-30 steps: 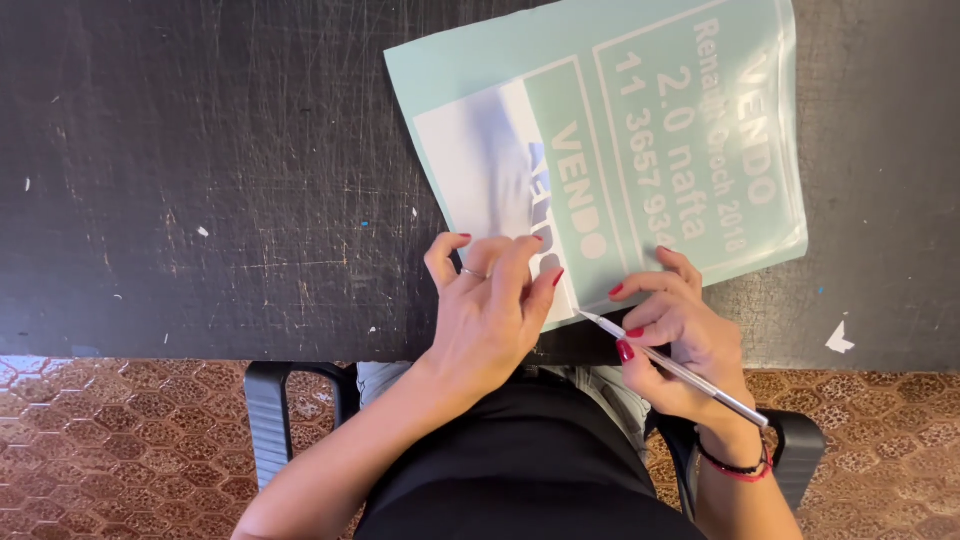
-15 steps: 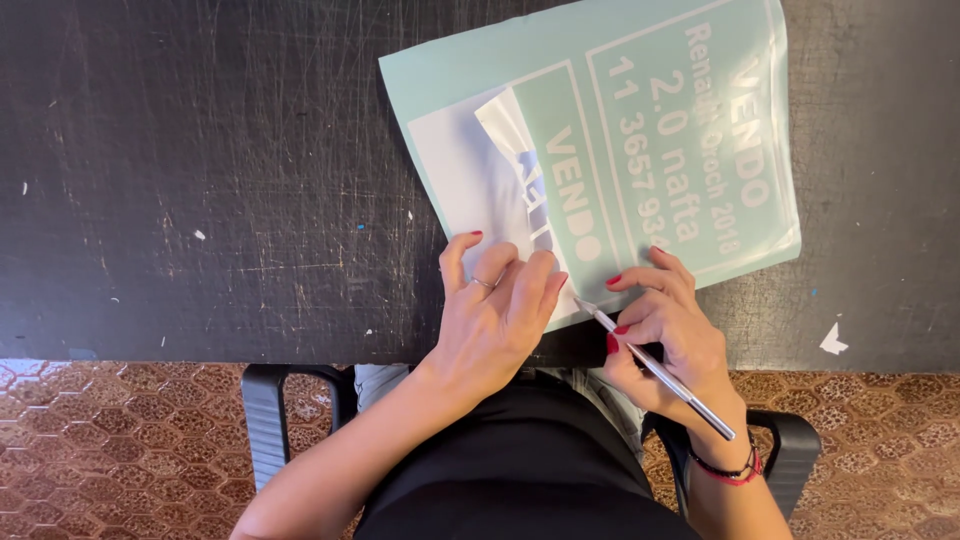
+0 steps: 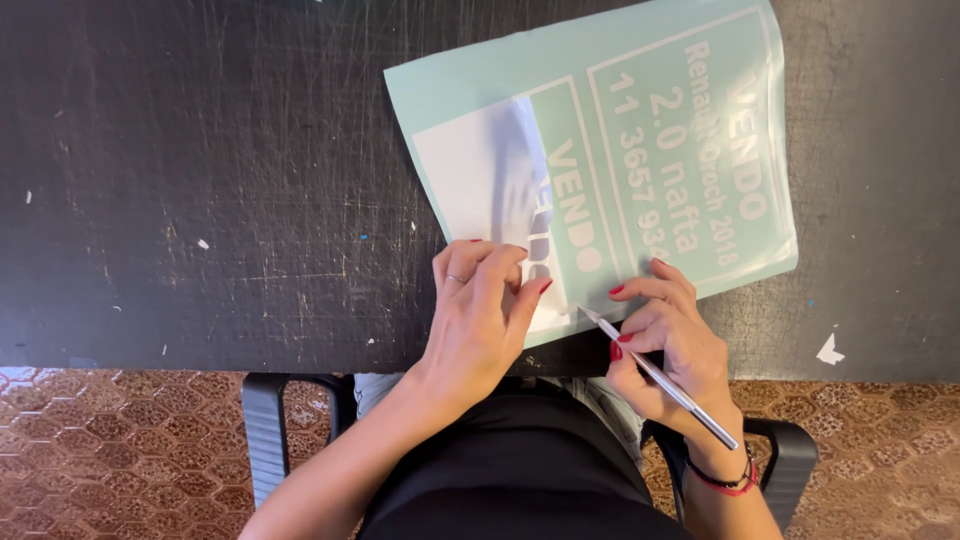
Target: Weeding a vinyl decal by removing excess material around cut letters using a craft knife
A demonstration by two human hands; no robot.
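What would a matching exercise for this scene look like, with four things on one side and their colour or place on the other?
Things:
1. vinyl sheet
2. table
3. metal tool
4. wristband

Descriptions:
A. black and scratched
B. red and black, on the right wrist
C. pale green with light lettering
D. slim and silver, held in the right hand

Pairs: 1-C, 2-A, 3-D, 4-B.

The left hand pinches a peeled strip at the sheet's near edge.
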